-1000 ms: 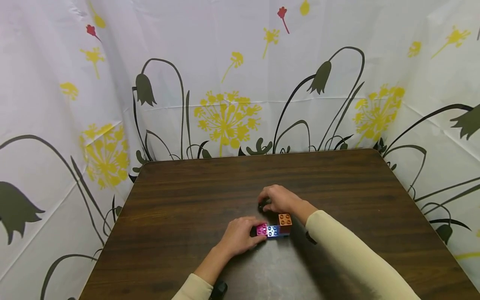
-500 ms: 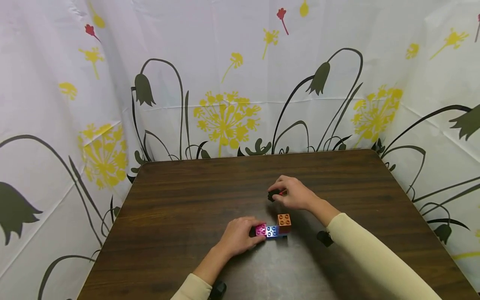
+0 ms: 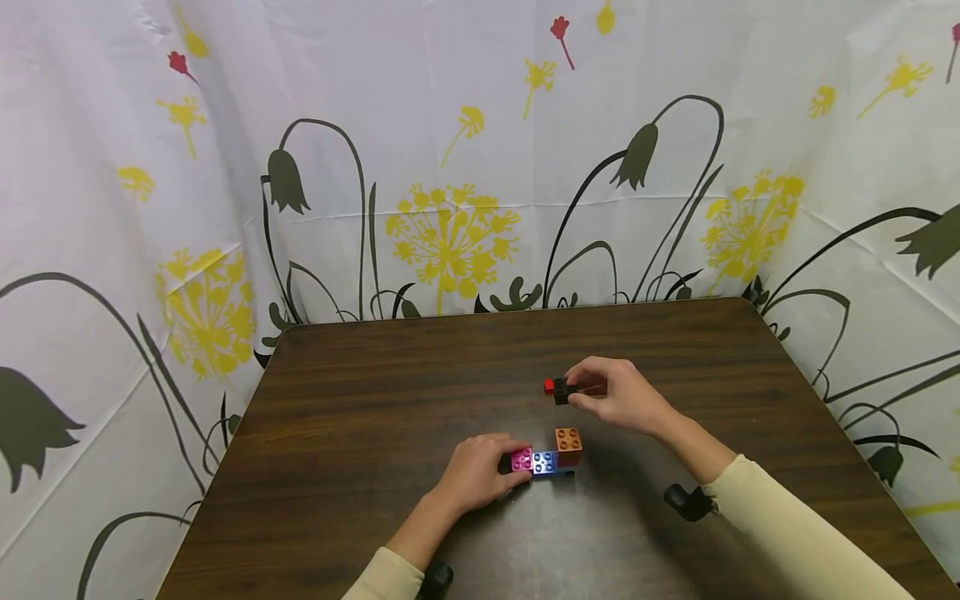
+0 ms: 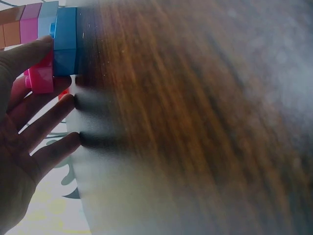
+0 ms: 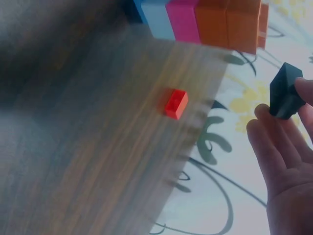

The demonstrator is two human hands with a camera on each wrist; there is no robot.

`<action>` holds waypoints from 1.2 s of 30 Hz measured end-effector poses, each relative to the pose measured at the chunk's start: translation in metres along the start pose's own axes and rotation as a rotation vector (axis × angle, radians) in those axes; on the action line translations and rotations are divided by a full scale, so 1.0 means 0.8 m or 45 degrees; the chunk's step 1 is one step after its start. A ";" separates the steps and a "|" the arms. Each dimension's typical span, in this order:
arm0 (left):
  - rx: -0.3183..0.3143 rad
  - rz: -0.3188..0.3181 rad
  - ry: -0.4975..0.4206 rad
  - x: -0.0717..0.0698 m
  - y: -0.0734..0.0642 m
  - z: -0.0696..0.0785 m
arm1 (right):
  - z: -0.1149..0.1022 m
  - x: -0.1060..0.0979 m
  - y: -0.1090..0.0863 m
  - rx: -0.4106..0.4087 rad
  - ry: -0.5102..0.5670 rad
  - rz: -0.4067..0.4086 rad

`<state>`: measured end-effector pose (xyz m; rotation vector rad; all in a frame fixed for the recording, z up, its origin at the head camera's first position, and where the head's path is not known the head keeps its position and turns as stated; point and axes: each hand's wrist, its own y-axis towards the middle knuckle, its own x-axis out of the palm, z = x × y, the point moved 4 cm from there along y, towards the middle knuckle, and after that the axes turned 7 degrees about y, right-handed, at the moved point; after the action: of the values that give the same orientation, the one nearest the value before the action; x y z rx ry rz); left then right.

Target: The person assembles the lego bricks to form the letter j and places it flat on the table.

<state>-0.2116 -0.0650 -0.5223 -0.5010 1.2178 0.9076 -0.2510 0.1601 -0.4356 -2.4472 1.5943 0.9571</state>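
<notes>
In the head view my left hand pinches a small pink brick at the left end of a brick build. That build has a blue brick at the bottom, with the pink brick on one end. A column of light blue, magenta and orange bricks rises from the other end. Behind the build, my right hand grips a black brick between thumb and fingers, raised off the table. A small red brick lies on the table, just left of the black one in the head view.
The dark wood table reaches back to a white curtain printed with flowers. Black wrist cameras sit on both wrists, the right one near the sleeve.
My right hand has moved right with the black brick, after first lifting away toward the back. The red brick now shows beside it. My left hand and the build have stayed put.
</notes>
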 end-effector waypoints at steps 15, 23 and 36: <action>0.012 0.017 -0.021 -0.001 0.002 0.001 | -0.018 0.019 -0.050 -0.062 -0.013 -0.022; 0.013 0.015 -0.019 -0.003 -0.001 0.002 | -0.018 0.026 -0.062 -0.067 -0.047 -0.026; 0.004 -0.003 -0.018 -0.002 0.000 0.002 | -0.017 0.030 -0.067 -0.136 -0.071 -0.005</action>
<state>-0.2109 -0.0644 -0.5206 -0.4924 1.2053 0.9059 -0.1929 0.1605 -0.4521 -2.4669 1.5590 1.1272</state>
